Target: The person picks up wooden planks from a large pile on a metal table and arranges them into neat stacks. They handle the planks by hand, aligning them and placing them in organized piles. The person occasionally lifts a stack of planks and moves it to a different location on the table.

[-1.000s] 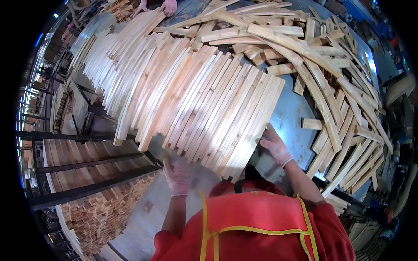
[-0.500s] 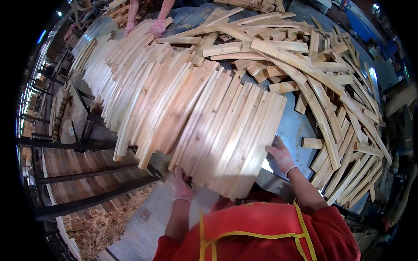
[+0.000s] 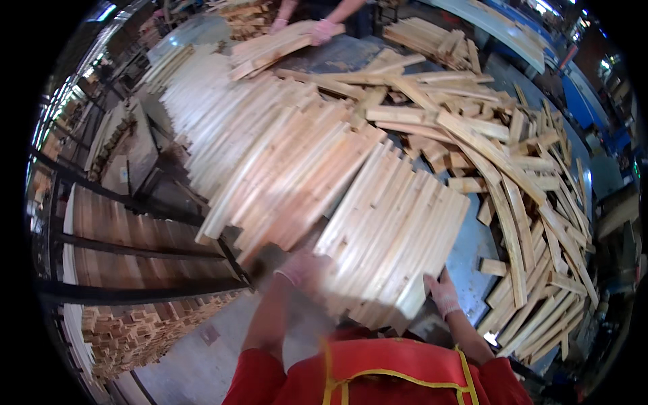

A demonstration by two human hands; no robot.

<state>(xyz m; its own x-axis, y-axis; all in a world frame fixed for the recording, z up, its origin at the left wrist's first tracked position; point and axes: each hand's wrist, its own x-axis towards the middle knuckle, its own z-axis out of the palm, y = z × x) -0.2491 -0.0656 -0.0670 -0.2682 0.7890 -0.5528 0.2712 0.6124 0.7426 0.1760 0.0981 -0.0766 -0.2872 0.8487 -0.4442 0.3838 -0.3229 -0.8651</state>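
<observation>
A blue-grey metal bench spread with pale wooden slats and loose lengths of wood.
Along its left side runs a long row of slats, laid flat and side by side, their near ends uneven and reaching past the edge; a smaller set of slats lies just beside it, parted from the row by a narrow gap that widens toward the near ends. To the right is a tangled heap of wood, its pieces crossing at many angles, several of them curved. A short block sits at the heap's left border, next to bare metal, and a low stack of boards rests toward the far side.
</observation>
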